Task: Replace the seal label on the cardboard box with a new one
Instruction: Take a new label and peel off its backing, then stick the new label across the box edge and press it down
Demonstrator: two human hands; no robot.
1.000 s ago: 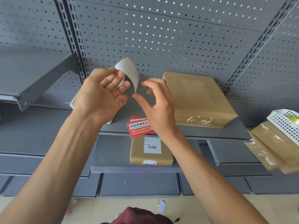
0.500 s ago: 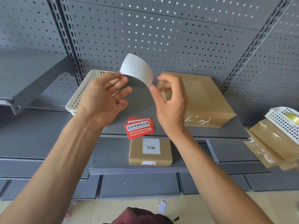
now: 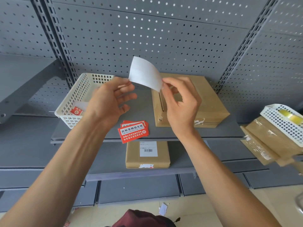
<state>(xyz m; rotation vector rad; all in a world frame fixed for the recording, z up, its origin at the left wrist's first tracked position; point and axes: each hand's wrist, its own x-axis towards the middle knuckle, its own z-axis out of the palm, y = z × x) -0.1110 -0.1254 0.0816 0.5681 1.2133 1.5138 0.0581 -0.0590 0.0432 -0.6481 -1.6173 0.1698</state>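
Between my hands I hold up a curled white label sheet (image 3: 145, 74), blank side toward me. My left hand (image 3: 109, 100) pinches its left edge with thumb and fingertips. My right hand (image 3: 180, 102) pinches its right corner. Behind my right hand a large cardboard box (image 3: 208, 99) lies on the grey shelf, with torn white label residue on its front face. A small stack of red seal labels (image 3: 133, 131) lies at the shelf's front edge, below my hands.
A white plastic basket (image 3: 77, 99) with a red label scrap stands at the left of the shelf. A smaller cardboard box (image 3: 147, 154) with a barcode label rests on the lower shelf. At right, taped boxes (image 3: 268, 141) and a basket with tape (image 3: 285, 118).
Both hands rose with the white sheet. My right hand, apart from it a second ago, now pinches its right corner. The sheet has turned flatter toward me.
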